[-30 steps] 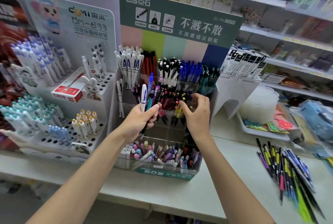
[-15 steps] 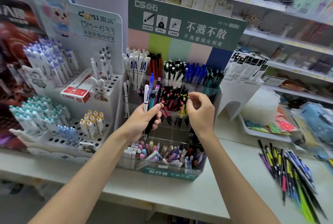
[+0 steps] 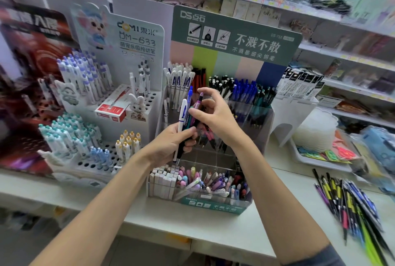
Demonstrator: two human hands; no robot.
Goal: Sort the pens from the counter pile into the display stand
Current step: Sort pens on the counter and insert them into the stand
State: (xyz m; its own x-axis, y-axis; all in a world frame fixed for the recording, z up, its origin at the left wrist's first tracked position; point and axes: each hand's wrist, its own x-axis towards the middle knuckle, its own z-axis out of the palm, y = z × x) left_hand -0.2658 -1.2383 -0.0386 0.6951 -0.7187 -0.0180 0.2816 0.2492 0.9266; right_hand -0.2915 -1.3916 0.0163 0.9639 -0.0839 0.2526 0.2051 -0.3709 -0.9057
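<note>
- Pens [image 3: 188,116]: bunch gripped upright in left hand [image 3: 171,144], before display stand [image 3: 259,116].
- Right hand [image 3: 215,114] pinches purple pen [image 3: 197,105] in bunch.
- Pile [image 3: 350,203] lies right on table [image 3: 213,229].

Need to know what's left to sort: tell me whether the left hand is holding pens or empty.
Holding pens. The left hand is closed round a bunch of pens, standing roughly upright, tips down.
</note>
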